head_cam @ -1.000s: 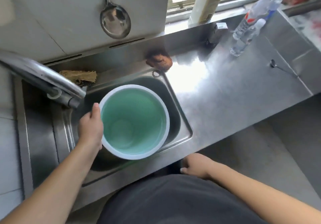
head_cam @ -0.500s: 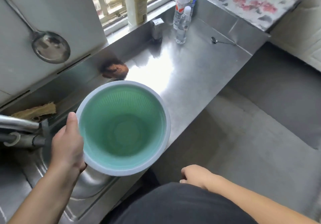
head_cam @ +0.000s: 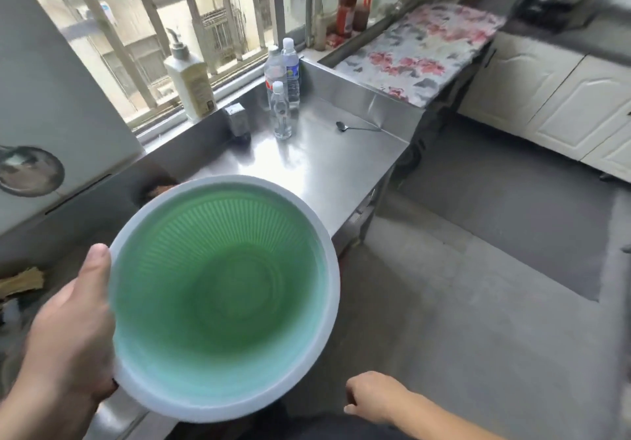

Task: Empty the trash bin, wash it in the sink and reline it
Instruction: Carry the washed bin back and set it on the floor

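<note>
The trash bin [head_cam: 222,299], green inside with a white rim, is held up in the air in front of me, its mouth facing the camera. It holds nothing and has no liner. My left hand [head_cam: 73,330] grips its left rim, thumb lying along the edge. My right hand [head_cam: 372,397] hangs low by my waist with loosely curled fingers and holds nothing. The sink is out of sight behind the bin and my left arm.
A steel counter [head_cam: 307,169] runs to the right with three water bottles [head_cam: 282,98], a spoon [head_cam: 355,127] and a soap pump bottle [head_cam: 189,84] on the sill. A ladle [head_cam: 29,169] hangs at left. Grey floor [head_cam: 478,303] and white cabinets [head_cam: 563,98] lie right.
My left hand has lifted the bin out of the sink and carried it up toward me. My view has swung right, away from the sink. The right hand has stayed by my waist.
</note>
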Demonstrator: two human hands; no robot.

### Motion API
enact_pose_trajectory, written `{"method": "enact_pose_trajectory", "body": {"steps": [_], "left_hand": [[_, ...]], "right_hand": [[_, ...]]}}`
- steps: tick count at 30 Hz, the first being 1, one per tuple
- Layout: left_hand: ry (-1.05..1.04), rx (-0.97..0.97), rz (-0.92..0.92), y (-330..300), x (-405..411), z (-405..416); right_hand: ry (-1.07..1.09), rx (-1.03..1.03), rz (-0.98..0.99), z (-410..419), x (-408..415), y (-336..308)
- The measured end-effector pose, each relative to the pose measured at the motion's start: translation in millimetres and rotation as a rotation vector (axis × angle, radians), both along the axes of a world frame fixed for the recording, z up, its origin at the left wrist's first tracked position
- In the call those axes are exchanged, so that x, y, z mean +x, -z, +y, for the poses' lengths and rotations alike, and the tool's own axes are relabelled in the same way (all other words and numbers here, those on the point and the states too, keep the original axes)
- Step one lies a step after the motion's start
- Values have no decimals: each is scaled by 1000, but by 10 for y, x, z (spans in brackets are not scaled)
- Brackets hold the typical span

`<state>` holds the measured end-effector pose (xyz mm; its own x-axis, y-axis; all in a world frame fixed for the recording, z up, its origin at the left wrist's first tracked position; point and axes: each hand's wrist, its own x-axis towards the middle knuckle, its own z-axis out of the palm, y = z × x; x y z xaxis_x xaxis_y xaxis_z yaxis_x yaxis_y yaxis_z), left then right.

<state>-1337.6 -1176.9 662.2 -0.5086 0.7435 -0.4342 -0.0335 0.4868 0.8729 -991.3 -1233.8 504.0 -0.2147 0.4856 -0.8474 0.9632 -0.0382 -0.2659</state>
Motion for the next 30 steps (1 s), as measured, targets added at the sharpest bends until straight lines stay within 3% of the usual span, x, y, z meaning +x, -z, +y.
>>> {"method": "enact_pose_trajectory", "body": {"steps": [6, 12, 17, 22, 30], "left_hand": [[92, 119, 20, -264, 1239, -188], [193, 120, 45, 118, 2194, -228], [206, -10, 157, 670, 2696, -193], [298, -172, 301, 1091, 2988, -73], [156, -401, 167, 1516, 3516, 312]], "right_hand": [[52, 20, 44, -262, 652, 24], [224, 16, 53, -701, 1359, 168], [389, -17, 42, -1212, 1940, 178], [565, -211, -24, -1623, 2352, 507], [565, -371, -118, -1876, 2984, 880]]}}
